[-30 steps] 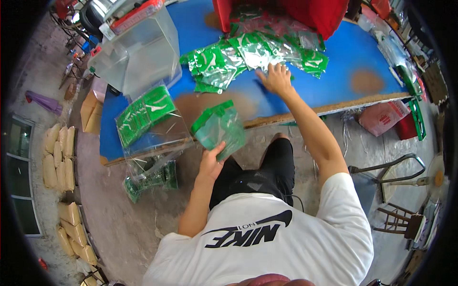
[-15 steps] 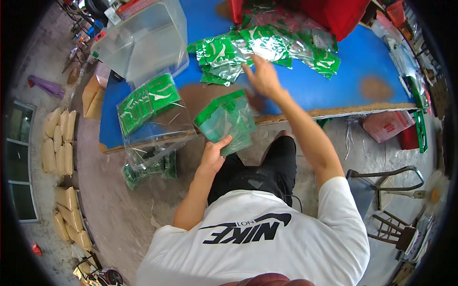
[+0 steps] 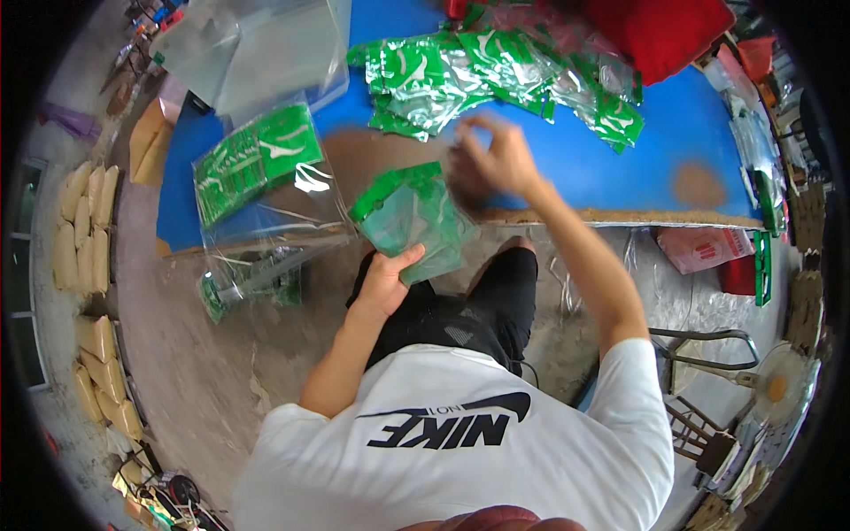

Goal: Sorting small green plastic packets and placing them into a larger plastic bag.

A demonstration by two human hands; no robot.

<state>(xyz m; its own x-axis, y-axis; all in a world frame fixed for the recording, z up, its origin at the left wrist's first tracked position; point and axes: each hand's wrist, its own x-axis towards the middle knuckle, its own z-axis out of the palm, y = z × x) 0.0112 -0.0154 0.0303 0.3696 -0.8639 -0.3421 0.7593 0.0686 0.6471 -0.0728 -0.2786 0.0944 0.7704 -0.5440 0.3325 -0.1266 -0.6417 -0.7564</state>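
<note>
Bags (image 3: 421, 221) grasped by left hand (image 3: 386, 280) may slip if pinched loosely; right hand (image 3: 506, 159), two o'clock: finger state indiscernible.

A blue table (image 3: 611, 190) spans the upper part of the room, its near edge rough and brown, with a round brown patch toward the right end. Below it spreads a grey, scuffed floor (image 3: 221, 380), where pale light leaves a soft sheen. At the far left stands a window (image 3: 24, 283) with dark panes and a light frame, tan sacks (image 3: 87, 243) piled beside it. To the right are a fan (image 3: 777, 387), a bent metal bar (image 3: 708, 336) and a wooden stool (image 3: 715, 453).
</note>
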